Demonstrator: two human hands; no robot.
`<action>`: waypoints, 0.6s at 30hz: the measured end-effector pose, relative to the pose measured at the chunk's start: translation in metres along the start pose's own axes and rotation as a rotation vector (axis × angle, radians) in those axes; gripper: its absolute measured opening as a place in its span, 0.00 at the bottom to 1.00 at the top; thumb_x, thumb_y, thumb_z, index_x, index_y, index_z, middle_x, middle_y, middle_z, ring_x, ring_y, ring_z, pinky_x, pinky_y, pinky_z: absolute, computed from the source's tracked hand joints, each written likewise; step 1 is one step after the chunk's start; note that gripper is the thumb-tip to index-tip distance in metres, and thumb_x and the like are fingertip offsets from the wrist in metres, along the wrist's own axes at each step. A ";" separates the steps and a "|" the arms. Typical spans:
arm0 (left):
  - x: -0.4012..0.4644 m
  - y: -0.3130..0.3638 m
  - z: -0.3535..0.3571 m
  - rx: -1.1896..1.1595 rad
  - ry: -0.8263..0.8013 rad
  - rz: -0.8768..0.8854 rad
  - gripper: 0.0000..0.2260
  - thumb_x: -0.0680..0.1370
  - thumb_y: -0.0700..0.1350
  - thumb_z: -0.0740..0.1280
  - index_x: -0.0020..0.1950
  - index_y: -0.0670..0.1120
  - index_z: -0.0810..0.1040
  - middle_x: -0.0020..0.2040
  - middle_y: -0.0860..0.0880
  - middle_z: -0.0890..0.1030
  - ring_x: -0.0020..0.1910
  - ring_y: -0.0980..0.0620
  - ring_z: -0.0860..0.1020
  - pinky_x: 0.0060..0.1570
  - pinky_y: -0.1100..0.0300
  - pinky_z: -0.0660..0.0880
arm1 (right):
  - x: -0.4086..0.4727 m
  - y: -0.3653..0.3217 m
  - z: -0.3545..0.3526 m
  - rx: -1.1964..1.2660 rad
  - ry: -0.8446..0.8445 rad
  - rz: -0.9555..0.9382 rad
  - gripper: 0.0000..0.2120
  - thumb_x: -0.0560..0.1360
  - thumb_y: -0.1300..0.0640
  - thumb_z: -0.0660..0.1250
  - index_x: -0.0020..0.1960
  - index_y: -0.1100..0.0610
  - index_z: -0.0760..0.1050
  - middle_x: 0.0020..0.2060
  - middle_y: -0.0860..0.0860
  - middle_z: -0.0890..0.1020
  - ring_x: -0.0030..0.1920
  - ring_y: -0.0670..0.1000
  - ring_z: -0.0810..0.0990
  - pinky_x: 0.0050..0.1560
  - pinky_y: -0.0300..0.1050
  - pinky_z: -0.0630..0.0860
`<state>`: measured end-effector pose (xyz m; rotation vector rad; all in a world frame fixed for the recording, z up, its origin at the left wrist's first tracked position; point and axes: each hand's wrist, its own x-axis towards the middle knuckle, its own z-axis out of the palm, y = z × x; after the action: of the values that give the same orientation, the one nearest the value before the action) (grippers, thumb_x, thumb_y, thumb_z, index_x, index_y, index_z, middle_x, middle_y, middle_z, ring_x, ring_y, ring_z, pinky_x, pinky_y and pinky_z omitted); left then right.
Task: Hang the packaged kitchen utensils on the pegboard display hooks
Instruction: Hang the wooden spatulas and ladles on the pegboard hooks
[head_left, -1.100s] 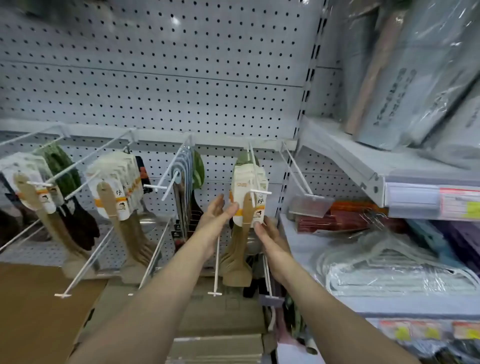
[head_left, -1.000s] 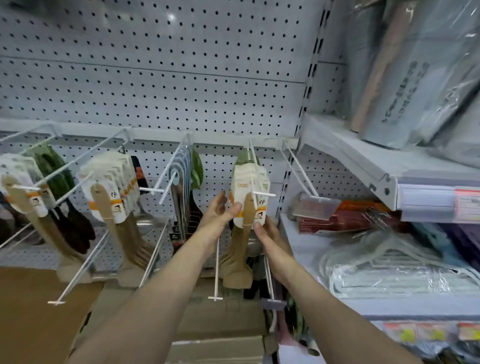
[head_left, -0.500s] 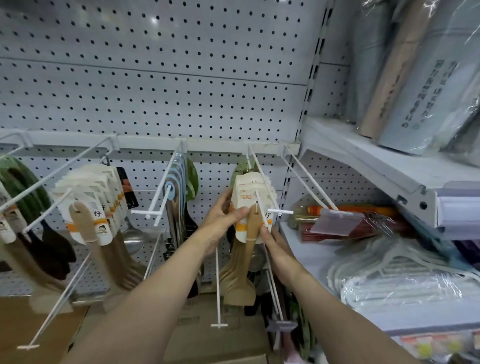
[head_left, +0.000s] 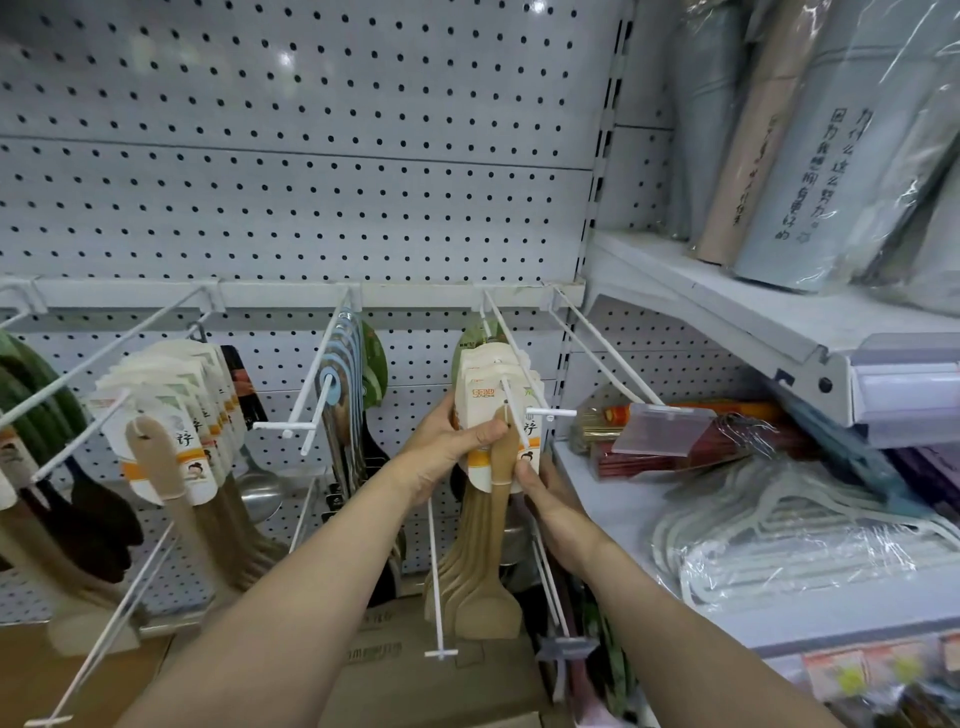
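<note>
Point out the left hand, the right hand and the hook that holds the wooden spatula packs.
left hand (head_left: 441, 457): head view, back of the hand.
right hand (head_left: 550, 501): head view, back of the hand below the thumb.
hook (head_left: 550, 413): head view, crossbar at its front tip.

Two bare forearms rise from the lower edge of the frame toward the centre. No sleeve covers them. The left hand (head_left: 441, 449) and the right hand (head_left: 550, 493) have short, plain nails, without gloves.

carded wooden spatulas (head_left: 496, 467) — on hook (head_left: 511, 410)
</note>
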<state>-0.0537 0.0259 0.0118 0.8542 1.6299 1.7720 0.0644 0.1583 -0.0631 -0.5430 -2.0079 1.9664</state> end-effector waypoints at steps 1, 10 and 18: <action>-0.001 -0.001 0.000 -0.004 0.000 -0.006 0.33 0.63 0.54 0.81 0.67 0.54 0.75 0.59 0.53 0.84 0.58 0.54 0.82 0.53 0.62 0.79 | -0.003 -0.001 0.002 0.006 -0.001 0.006 0.36 0.67 0.25 0.71 0.70 0.37 0.70 0.65 0.43 0.81 0.69 0.49 0.76 0.75 0.59 0.66; -0.005 0.000 0.003 -0.063 0.014 -0.031 0.26 0.69 0.49 0.77 0.65 0.49 0.77 0.58 0.50 0.85 0.58 0.51 0.83 0.51 0.60 0.80 | -0.015 0.012 0.014 0.000 -0.028 0.126 0.39 0.63 0.22 0.70 0.68 0.40 0.75 0.62 0.46 0.83 0.67 0.53 0.78 0.74 0.63 0.65; -0.006 0.000 0.004 -0.024 0.022 -0.009 0.32 0.64 0.57 0.78 0.65 0.51 0.77 0.58 0.52 0.85 0.58 0.52 0.82 0.52 0.61 0.78 | -0.032 -0.002 0.016 -0.137 -0.078 0.118 0.37 0.70 0.25 0.62 0.74 0.41 0.66 0.67 0.40 0.74 0.71 0.46 0.69 0.72 0.46 0.61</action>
<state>-0.0473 0.0239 0.0119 0.8186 1.6206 1.7968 0.0862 0.1298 -0.0597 -0.6392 -2.2185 1.9538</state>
